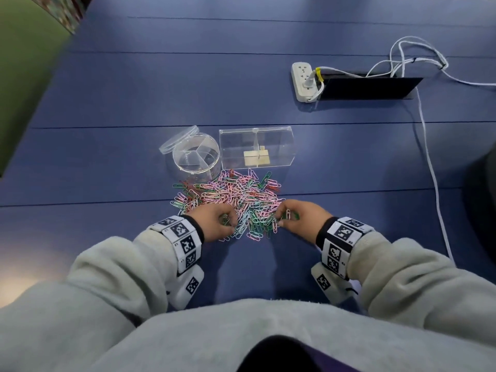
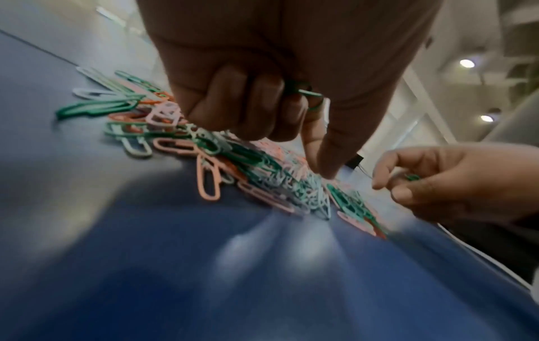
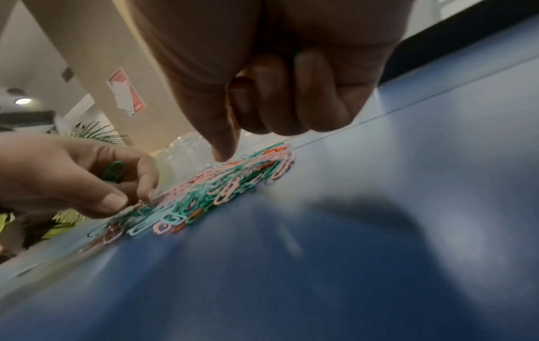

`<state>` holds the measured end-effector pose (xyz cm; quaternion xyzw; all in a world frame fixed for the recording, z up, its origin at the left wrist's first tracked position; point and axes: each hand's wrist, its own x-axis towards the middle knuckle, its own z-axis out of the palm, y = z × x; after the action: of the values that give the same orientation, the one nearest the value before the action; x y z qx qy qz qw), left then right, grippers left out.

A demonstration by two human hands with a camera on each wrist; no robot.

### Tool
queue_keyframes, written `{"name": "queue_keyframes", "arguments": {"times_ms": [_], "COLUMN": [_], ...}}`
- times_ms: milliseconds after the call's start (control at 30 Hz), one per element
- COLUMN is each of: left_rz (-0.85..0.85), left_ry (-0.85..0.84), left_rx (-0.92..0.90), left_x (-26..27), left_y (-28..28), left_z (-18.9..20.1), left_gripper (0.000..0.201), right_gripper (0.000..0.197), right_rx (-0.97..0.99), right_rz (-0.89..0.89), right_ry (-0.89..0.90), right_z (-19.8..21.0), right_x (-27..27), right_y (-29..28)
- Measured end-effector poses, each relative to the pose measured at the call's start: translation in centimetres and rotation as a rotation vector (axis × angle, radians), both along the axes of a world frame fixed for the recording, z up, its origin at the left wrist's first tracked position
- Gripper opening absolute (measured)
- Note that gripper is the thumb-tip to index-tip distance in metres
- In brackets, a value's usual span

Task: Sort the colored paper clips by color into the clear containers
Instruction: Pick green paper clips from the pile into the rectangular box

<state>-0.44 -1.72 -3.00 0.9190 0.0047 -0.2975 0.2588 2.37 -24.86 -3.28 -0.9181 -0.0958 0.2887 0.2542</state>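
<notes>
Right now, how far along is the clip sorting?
Barely begun. Done: the round divided container stands open, its lid leaning against it; its sections and the rectangular box show no clips. In hand: the left hand and right hand each hold dark green clips picked from the pile. Left: nearly the whole mixed pile.
</notes>
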Motion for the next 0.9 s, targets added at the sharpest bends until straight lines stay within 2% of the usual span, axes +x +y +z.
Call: {"name": "queue_keyframes", "arguments": {"times_ms": [267,500,567,667,900], "left_rz": [-0.132,-0.108,-0.105,-0.093,-0.086], "left_ry": [-0.039,-0.048,-0.04,-0.013,-0.007], "left_rx": [0.14,0.132,0.138,0.13,0.084], "left_x": [0.8,1.2,1.4,1.6,1.7], "left_y": [-1.2,-1.1,-1.1,-1.1,-1.0], "left_z": [0.1,-0.4,-0.4,-0.5,-0.6], "left_gripper": [0.017,0.016,0.014,0.012,0.011], "right_gripper": [0.022,0.007,0.001,0.008,0.006], "right_rx": [-0.171,-0.239,-0.241,-0.211,-0.114], "right_rz": [0.233,0.3,0.284,0.214,0.102], "right_ry": [-0.07,-0.112,-0.105,-0.079,-0.026], "right_z": [0.9,0.6,0.4,0.3,0.4], "right_x": [0.9,1.3,1.4,1.6,1.7], "right_y": [1.5,1.7,1.5,1.0,-0.3]}}
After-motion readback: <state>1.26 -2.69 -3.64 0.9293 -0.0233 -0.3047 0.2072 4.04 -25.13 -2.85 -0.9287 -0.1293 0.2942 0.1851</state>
